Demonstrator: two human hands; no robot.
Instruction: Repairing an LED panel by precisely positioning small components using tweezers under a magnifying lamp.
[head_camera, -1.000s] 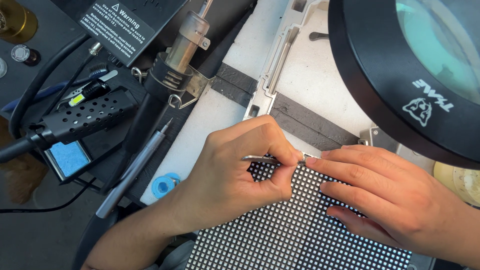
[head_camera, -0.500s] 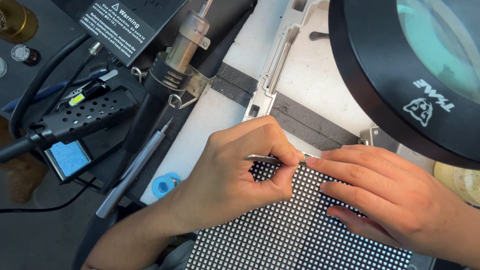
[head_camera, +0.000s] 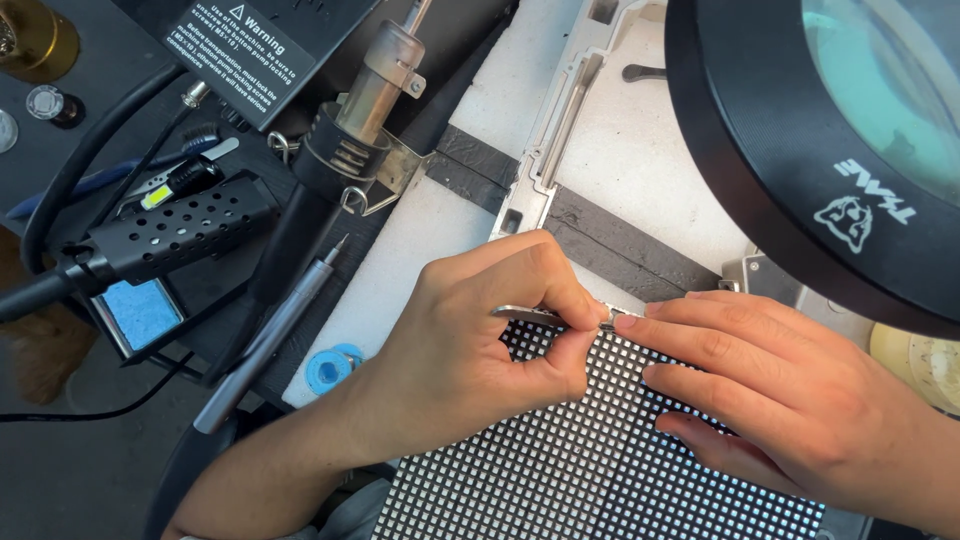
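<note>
Left hand (head_camera: 470, 350) pinches metal tweezers (head_camera: 530, 315) at the LED matrix panel's (head_camera: 560, 460) 12 o'clock edge; right hand (head_camera: 780, 400) lies flat, fingers pinning the panel. A slip here could gouge neighbouring LEDs, I reckon.

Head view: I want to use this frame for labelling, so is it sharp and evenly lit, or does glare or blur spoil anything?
Head view: the left hand, right hand and dotted grid panel are sharp under soft, even light; the magnifier lamp blocks the upper right corner, its lens slightly blurred with a pale sheen.
</note>
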